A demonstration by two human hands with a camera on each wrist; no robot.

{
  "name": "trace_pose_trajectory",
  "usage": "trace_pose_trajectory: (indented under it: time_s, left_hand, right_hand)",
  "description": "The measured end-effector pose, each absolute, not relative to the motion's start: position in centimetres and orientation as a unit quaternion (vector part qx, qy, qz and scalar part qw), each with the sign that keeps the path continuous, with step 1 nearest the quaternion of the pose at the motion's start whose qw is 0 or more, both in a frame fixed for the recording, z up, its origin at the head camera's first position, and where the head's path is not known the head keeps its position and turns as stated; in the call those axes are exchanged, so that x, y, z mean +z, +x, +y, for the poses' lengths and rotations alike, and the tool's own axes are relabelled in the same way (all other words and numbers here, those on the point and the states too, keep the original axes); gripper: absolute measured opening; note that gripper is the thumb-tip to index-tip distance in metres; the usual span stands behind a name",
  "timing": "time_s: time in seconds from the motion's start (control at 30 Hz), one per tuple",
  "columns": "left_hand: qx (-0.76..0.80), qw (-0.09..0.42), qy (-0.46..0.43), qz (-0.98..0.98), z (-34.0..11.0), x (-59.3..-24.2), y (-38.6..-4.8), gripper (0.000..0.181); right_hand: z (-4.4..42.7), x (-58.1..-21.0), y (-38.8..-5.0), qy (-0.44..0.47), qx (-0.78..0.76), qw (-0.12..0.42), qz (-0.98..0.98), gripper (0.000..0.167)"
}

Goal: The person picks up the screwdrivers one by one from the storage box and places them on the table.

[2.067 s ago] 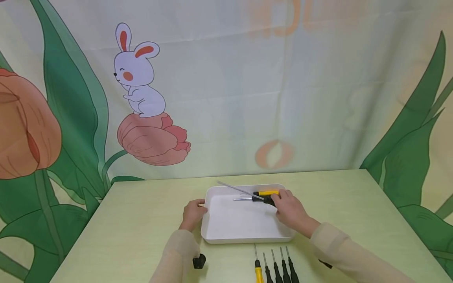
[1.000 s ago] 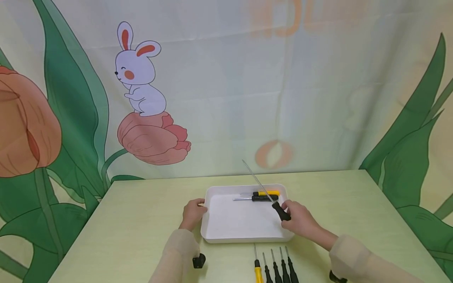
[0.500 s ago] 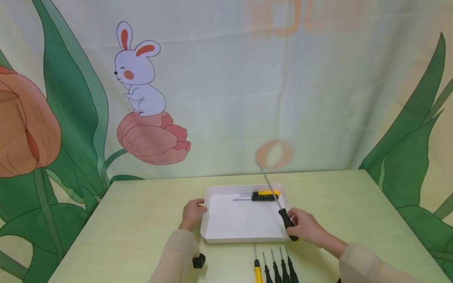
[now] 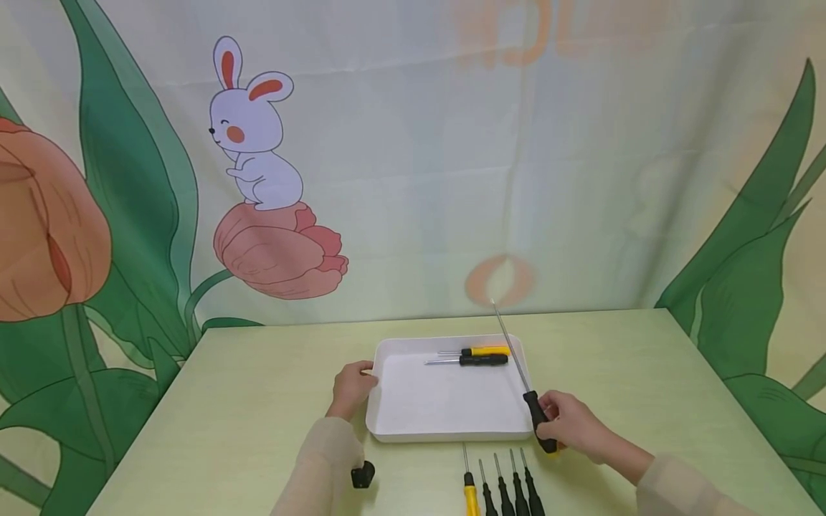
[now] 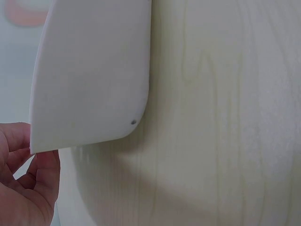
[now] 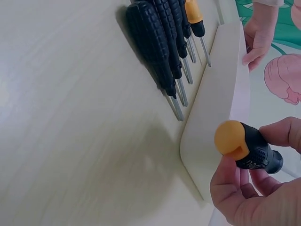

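The white tray (image 4: 439,412) sits on the pale wooden table (image 4: 258,416), and the left hand (image 4: 351,388) pinches its left rim between thumb and fingers. Just beside the tray's near right corner, the right hand (image 4: 576,424) grips the long screwdriver (image 4: 539,421) by its black handle, which has a yellow butt end (image 6: 230,137); the tool is raised off the table, slanting so that its shaft crosses in front of the tray's right rim in the head view. Inside the tray, along its far side towards the right, a yellow-handled screwdriver (image 4: 489,351) and a black-handled screwdriver (image 4: 485,360) lie side by side, shafts pointing left. On the near side of the tray, a yellow and black screwdriver (image 4: 471,496) and, to its right, four black screwdrivers (image 4: 520,494) lie in a row with tips towards the tray. Behind the tray hangs a printed cloth (image 4: 400,158) showing a rabbit (image 4: 254,136).
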State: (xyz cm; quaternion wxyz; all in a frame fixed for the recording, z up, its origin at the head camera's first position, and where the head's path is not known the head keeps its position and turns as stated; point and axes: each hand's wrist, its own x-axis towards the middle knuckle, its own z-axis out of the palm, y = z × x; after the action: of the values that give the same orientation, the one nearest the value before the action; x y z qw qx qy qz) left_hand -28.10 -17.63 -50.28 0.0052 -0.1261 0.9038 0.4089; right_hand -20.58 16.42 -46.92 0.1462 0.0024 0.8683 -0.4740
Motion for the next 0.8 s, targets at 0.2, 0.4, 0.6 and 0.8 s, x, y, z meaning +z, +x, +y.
trace_pose_trajectory:
  time_s: [0.2,0.4,0.6,0.8]
  left_hand:
    - [0.409,0.007,-0.129,0.903,-17.6,-50.2,-28.1,0.033]
    - [0.408,0.007,-0.130,0.904,-17.6,-50.2,-28.1,0.034]
    - [0.406,0.004,-0.131,0.904,-17.6,-50.3,-28.2,0.034]
    - [0.405,0.004,-0.131,0.905,-17.5,-50.3,-28.2,0.034]
  right_hand:
    - [17.0,-47.0,-20.2,0.020,-0.493,0.169,0.853,0.034]
    - [17.3,-47.4,-19.8,0.026,-0.512,0.184,0.838,0.033]
    - [17.6,-47.6,-19.2,0.020,-0.526,0.194,0.828,0.032]
    - [17.8,-47.7,-18.8,0.037,-0.520,0.203,0.829,0.033]
